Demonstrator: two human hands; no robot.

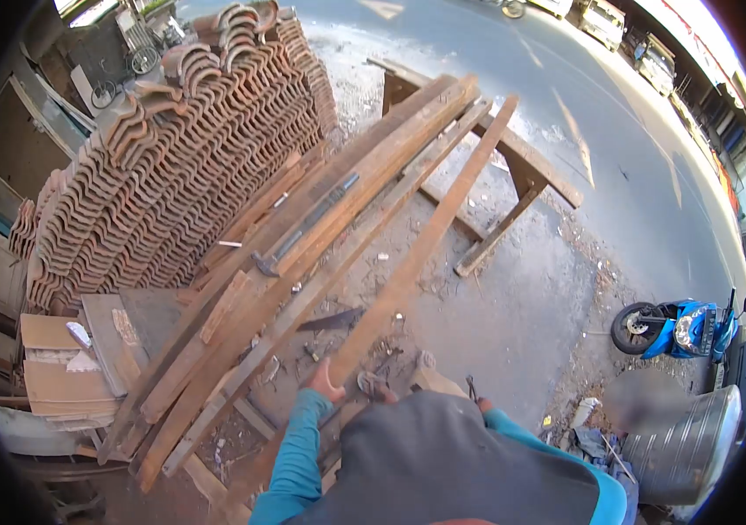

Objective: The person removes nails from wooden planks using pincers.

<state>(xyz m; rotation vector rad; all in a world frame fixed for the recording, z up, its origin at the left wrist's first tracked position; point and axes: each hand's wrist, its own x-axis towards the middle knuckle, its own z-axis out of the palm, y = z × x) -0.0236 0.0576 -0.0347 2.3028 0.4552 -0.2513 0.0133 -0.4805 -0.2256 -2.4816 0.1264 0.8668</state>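
My left hand is wrapped round the edge of a long brown wooden beam, which slopes up from beside me to a wooden trestle. Low at my right side, my right hand is mostly hidden by my dark top. Its fingers are closed on a small dark metal tool whose kind I cannot make out. To the left of the held beam, a hammer lies on a stack of beams. Below the stack is a dark tapered flat piece on the ground.
Curved clay roof tiles are piled high at the left. Cardboard lies below them. A blue motorbike and a ribbed metal drum stand at the right. Wood scraps and debris litter the ground; a road runs beyond.
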